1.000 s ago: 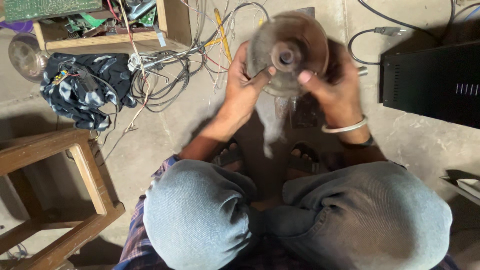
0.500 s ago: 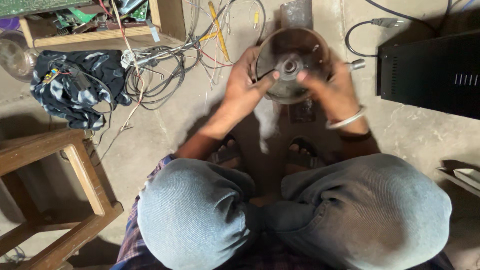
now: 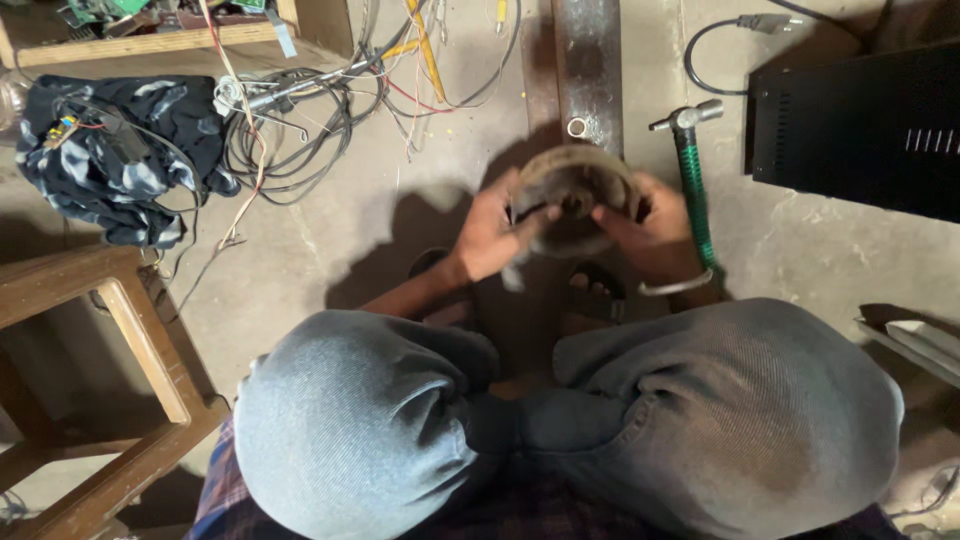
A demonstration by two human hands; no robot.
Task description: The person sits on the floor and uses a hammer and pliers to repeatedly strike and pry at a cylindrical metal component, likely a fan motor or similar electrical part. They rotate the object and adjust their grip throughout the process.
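Head view, hammer [image 3: 692,180] beside held round part [image 3: 572,185]

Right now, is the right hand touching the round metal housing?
Touching. The head view shows the right hand with its fingers wrapped over the rim of the round metal housing, no gap between them; the left hand grips the opposite side.

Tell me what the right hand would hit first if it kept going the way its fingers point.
The right hand points left across the round metal part, so it would likely meet the left hand gripping the opposite side, though depth is unclear.
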